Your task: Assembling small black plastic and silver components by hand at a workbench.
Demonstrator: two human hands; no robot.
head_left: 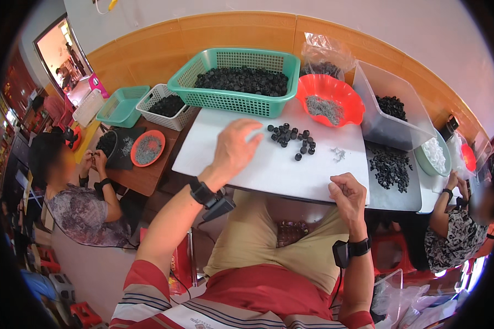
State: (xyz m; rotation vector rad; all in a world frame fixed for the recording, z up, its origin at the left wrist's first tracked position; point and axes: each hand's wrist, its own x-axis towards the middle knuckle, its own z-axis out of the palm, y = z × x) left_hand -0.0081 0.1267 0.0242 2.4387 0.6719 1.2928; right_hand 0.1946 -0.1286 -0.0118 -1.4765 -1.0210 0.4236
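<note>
A white board [269, 164] lay across the person's lap as a work surface, against an orange-panelled wall. At its far edge sat a green basket [233, 82] of black caps and a red bowl [330, 98] of small grey parts, both within easy reach. The left hand [233, 151] rested flat on the board, fingers loosely spread, empty, just left of a small heap of black caps [292, 140]. The right hand [347, 194] hung at the near edge, fingers curled; whether it held anything could not be told.
</note>
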